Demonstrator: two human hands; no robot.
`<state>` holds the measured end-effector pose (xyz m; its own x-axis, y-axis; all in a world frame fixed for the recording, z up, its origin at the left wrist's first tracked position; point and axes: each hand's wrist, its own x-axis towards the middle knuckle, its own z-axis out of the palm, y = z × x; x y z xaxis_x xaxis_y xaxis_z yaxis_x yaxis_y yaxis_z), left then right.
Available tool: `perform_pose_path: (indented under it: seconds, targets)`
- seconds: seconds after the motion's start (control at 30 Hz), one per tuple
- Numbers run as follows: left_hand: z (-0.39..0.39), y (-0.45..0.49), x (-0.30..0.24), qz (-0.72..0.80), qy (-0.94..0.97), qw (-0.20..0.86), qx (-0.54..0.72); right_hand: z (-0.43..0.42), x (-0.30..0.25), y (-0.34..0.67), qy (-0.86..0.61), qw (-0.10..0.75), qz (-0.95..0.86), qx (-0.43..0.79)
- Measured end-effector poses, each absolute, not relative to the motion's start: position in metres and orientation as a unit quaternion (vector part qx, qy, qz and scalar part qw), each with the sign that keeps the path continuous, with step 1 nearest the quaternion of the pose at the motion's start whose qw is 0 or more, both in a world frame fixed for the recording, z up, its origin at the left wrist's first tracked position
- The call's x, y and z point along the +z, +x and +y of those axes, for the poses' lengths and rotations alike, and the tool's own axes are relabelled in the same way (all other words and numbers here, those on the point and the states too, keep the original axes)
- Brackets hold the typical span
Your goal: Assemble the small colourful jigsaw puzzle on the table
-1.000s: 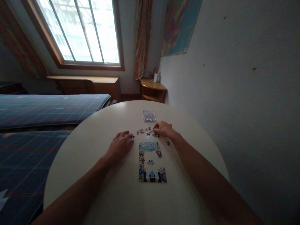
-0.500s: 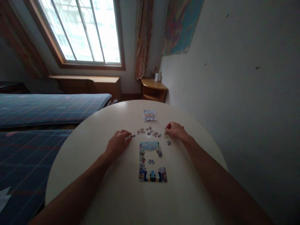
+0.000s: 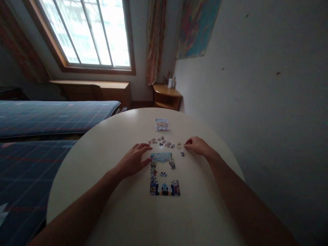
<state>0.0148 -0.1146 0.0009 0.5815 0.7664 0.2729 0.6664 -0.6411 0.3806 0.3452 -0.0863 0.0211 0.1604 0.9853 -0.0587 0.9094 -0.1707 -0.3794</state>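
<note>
A partly joined jigsaw puzzle (image 3: 153,171) lies flat on the white table, its middle and part of its right side open. Inside that gap rests a small joined cluster of pieces (image 3: 163,174). My left hand (image 3: 135,158) is open, thumb and fingers apart, beside the puzzle's top left corner. Beyond the puzzle, loose puzzle pieces (image 3: 168,145) are spread in a loose row. To the right of them, my right hand (image 3: 196,145) pinches a small dark puzzle piece (image 3: 184,144). Another loose piece (image 3: 182,154) lies nearer me, below that hand.
A small printed picture sheet (image 3: 162,124) lies farther back on the round white table (image 3: 107,136). A plaid mattress (image 3: 56,116) stands along the left, and a bare wall (image 3: 256,102) rises on the right. Behind the table is a wooden corner shelf (image 3: 167,90).
My left hand has spread its thumb and fingers and moved right, toward the puzzle. My right hand has shifted slightly right and nearer me. The view has moved slightly.
</note>
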Motion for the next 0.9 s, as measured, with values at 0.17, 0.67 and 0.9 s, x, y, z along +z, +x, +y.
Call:
perform_pose_path:
  seconds: [0.17,0.67,0.9]
  targets:
    - [-0.130,0.021,0.008,0.311,0.920,0.181,0.158,-0.102,0.018,0.340,-0.748,0.148,-0.629,0.151]
    - [-0.144,0.043,0.009,0.249,0.938,0.164,0.174,-0.149,0.037,0.316,-0.517,0.258,-0.759,0.300]
    - [-0.140,0.040,0.008,0.277,0.928,0.173,0.178,-0.165,0.042,0.289,-0.430,0.230,-0.792,0.366]
